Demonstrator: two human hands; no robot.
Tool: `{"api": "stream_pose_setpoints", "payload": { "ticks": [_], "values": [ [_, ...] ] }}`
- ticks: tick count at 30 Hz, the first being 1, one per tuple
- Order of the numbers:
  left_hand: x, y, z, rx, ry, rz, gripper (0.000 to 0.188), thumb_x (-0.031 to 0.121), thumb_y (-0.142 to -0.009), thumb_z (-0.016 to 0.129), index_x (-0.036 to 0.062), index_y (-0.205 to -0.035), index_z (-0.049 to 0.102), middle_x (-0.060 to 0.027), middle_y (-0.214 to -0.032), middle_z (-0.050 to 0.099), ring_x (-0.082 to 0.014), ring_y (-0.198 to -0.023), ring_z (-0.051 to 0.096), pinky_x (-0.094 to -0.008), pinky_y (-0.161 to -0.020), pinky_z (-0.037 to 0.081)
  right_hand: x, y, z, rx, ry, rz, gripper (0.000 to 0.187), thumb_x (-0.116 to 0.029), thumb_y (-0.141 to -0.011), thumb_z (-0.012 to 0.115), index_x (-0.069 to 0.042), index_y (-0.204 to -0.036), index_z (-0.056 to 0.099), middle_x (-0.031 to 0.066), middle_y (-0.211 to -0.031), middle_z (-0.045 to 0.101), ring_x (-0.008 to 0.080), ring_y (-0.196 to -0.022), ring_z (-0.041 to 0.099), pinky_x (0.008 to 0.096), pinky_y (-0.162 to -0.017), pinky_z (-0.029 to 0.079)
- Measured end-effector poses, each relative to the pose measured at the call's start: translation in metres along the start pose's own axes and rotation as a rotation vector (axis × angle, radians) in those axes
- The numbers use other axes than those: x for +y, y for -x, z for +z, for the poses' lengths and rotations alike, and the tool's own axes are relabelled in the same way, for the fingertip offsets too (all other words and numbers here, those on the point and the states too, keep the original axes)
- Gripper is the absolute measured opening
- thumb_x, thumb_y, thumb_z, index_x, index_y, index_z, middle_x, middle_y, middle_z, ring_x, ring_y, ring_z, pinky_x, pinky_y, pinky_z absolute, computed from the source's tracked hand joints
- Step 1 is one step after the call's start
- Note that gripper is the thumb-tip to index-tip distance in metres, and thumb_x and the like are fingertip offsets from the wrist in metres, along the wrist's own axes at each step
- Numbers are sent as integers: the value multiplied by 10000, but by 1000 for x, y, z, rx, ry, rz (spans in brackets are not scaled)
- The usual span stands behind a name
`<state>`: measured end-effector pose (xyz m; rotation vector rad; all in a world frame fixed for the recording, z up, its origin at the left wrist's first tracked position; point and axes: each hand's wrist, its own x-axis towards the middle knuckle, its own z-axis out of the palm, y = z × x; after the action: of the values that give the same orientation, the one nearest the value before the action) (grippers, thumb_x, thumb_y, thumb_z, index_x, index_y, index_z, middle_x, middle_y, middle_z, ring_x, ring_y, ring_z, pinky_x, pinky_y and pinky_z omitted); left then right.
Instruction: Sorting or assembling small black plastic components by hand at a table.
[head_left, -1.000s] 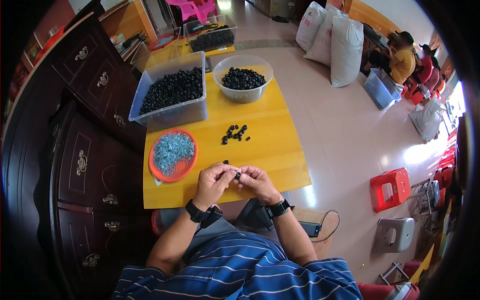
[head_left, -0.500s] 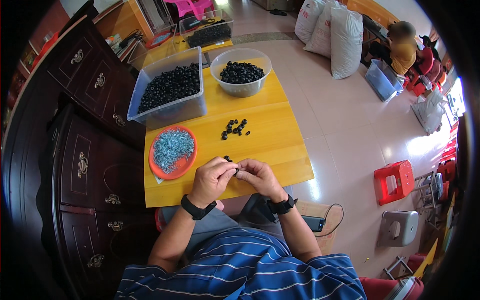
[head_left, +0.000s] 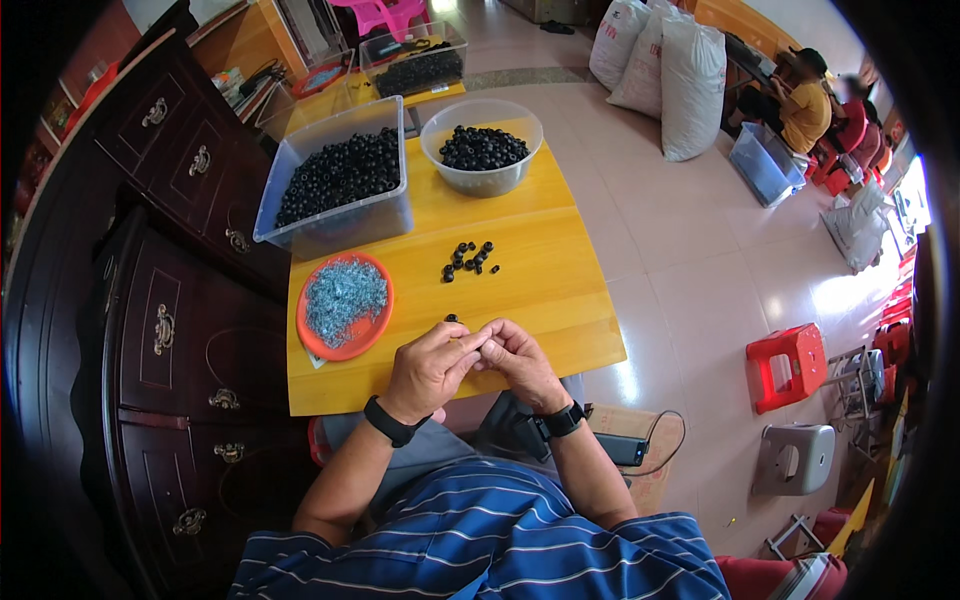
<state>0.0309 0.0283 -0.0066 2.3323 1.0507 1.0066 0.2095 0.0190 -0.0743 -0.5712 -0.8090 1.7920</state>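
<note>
Above the near edge of the yellow table [head_left: 545,225], my left hand [head_left: 428,370] and my right hand [head_left: 520,362] meet at the fingertips. Both are closed in a pinch on a small black part, which the fingers almost wholly cover. A loose black part [head_left: 452,318] lies on the table just beyond my left fingers. Farther off is a loose cluster of small round black parts [head_left: 460,263]. To the left of my hands, an orange-red plate [head_left: 384,322] carries a heap of small, shiny, bluish-silver pieces [head_left: 345,297].
At the table's far side stand a clear bin [head_left: 335,240] and a round clear bowl [head_left: 490,183], both holding black parts. A dark drawer cabinet [head_left: 170,370] flanks the left. Rightward are white sacks [head_left: 692,95], a red stool [head_left: 787,368], a grey stool [head_left: 795,458] and seated people [head_left: 805,110].
My joined fingertips have shifted slightly to the right and now cover more of the black part between them. In the background, a seated person has raised their head.
</note>
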Motion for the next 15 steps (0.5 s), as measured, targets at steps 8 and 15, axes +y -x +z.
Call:
{"api": "stream_pose_setpoints", "payload": {
  "ticks": [8, 15],
  "values": [
    [12, -16, 8, -49, -53, 8, 300, 62, -872, 700, 60, -1172, 700, -114, -995, 663, -278, -863, 692, -336, -721, 560, 0, 1, -13, 146, -128, -64, 122, -112, -972, 662, -77, -1063, 588, -9, -906, 632, 69, -827, 604, 219, -751, 497],
    [-10, -54, 12, -56, 89, -169, 221, 97, -888, 690, 7, -1090, 695, -133, -866, 682, -275, -683, 662, -358, -616, 522, -18, 9, -16, 145, -151, -85, 158, -91, -967, 652, -72, -1118, 609, -4, -971, 643, 80, -835, 607, 228, -771, 501]
  ]
}}
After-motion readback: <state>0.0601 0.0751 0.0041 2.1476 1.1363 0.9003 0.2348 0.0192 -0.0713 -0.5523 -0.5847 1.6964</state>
